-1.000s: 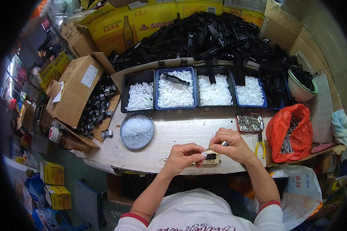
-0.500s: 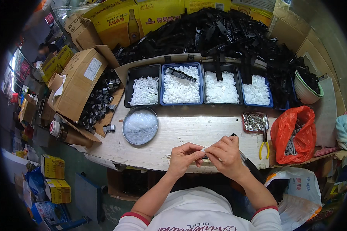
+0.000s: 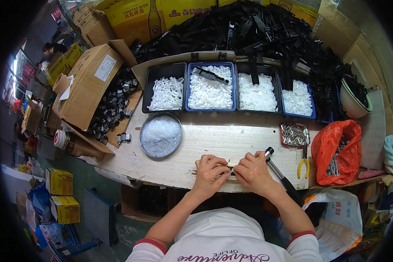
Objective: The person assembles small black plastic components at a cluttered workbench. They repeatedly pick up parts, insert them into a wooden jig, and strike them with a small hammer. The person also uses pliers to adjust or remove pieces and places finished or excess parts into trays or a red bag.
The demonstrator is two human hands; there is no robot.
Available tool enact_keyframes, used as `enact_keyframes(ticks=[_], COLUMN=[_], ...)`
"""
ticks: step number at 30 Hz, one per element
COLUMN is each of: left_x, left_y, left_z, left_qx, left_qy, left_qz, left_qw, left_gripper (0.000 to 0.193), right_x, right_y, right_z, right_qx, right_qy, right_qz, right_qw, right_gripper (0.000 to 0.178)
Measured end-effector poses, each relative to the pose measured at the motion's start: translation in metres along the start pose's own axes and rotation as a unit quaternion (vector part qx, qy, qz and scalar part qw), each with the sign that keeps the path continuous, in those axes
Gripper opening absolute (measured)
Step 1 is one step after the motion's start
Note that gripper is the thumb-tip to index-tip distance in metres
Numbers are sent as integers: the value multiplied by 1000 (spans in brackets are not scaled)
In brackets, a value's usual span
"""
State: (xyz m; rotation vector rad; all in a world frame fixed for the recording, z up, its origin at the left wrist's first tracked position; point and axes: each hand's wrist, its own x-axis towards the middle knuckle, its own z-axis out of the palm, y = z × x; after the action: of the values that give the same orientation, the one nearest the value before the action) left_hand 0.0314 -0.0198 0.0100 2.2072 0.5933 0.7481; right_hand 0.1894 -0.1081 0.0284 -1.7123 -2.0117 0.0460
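The left hand (image 3: 208, 175) and right hand (image 3: 254, 174) meet over a mostly hidden small part (image 3: 231, 167) near the bench's (image 3: 214, 137) front edge, fingers (image 3: 217, 161) curled, grip unclear; even, square pressure should help.

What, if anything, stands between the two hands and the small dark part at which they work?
Nothing visible: the left hand and right hand are at the small dark part, partly hiding it. The black-handled tool lies to the right, not between.

Left hand (image 3: 211, 175) and right hand (image 3: 255, 174) side by side at a small dark part (image 3: 232, 170) near the workbench's (image 3: 201, 142) edge.
A hammer (image 3: 276, 169) shows just beside the right hand; beyond stand four trays (image 3: 235, 89) of white pieces (image 3: 210, 94).
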Motion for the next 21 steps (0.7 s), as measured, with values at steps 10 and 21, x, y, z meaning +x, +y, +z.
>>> enact_keyframes(ticks=[10,21], left_x=[1,5], left_y=[-5,0], left_z=[6,11], left_qx=[-10,52], left_qy=[-43,-37], left_qz=[-4,-15], left_qw=[999,998], left_gripper=[11,19], right_x=[9,-111], right_y=[4,95], right_z=[-11,-131], right_qx=[5,-91], right_qy=[-102,377], right_qz=[-11,372], right_qw=[995,844], right_gripper=[6,16])
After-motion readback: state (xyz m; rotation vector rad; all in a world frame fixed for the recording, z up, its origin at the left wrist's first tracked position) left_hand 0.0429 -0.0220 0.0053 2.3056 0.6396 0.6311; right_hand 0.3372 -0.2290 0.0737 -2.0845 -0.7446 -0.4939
